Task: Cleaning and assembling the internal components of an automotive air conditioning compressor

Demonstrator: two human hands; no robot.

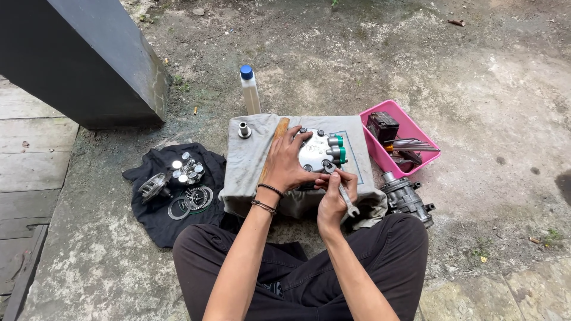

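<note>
Your left hand is spread flat over the silver compressor head, pinning it on the cloth-covered block; your right hand is clenched round a combination wrench set on a bolt at the head's near edge. Risk: the cloth can creep under torque, the wrench slips off and your knuckles hit the casting. I can't tell if the wrench is fully seated. Just right of your right hand, the pink bin holds a dark boxy part and metal tools. Left of your left hand, small parts lie loose on black cloth, easy to scatter. Beyond your hands, a blue-capped bottle could tip.
</note>
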